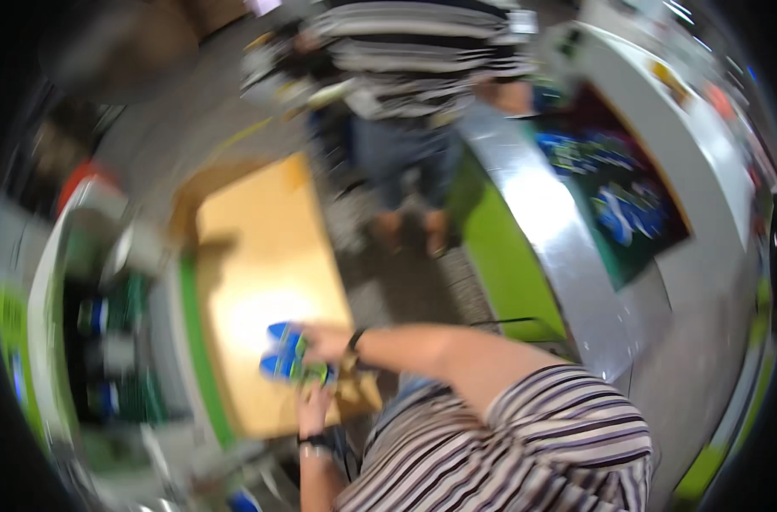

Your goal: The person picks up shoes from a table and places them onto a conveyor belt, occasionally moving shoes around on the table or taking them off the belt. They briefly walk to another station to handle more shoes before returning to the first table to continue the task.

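A pair of blue shoe uppers (282, 365) with yellow-green trim is held just above a pale wooden tabletop (264, 230); motion blur hides their finer shape. My right hand (324, 343), with a dark band at the wrist, grips them from the right side, fingers closed. At their near end, my left hand (315, 403) pinches the greenish edge, its fingertips partly hidden. A dark watch or band and a light bracelet circle the left wrist.
To the left stands a machine (55, 316) with dark bays holding blue and green parts. A metal-topped conveyor (533, 196) on the right carries more blue pieces (631, 213) on a dark green sheet. Ahead stands a person in a striped shirt (414, 55).
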{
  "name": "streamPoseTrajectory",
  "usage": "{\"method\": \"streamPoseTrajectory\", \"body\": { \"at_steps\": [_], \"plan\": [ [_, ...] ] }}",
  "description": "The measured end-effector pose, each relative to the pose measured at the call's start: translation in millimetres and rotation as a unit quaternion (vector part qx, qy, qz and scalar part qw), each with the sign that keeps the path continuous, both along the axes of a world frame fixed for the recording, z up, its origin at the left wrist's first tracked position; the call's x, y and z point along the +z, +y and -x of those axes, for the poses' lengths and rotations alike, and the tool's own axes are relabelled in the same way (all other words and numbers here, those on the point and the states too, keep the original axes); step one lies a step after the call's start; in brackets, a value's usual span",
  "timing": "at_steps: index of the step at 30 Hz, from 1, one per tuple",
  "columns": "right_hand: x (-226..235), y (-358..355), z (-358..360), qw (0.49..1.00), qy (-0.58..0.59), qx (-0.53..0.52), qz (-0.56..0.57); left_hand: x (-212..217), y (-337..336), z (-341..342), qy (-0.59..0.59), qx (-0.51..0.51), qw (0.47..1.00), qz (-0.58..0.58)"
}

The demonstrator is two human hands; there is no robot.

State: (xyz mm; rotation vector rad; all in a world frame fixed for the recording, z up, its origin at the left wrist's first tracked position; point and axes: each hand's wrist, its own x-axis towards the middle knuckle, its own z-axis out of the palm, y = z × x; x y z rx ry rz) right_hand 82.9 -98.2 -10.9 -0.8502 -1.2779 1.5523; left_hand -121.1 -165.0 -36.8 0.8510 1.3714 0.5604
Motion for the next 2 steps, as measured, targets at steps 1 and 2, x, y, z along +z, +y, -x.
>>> {"method": "streamPoseTrajectory", "body": {
  "at_steps": [1, 2],
  "plan": [
    [-5, 3, -22, 0.999, -0.03, 0.028, -0.011, 7, -17, -9, -0.022, 0.031, 0.999, -0.004],
    [-9, -17, 26, 0.996, -0.013, 0.089, 0.0, 31, -25, -4, 0.045, -0.102, 0.994, 0.013]
  ]
}}
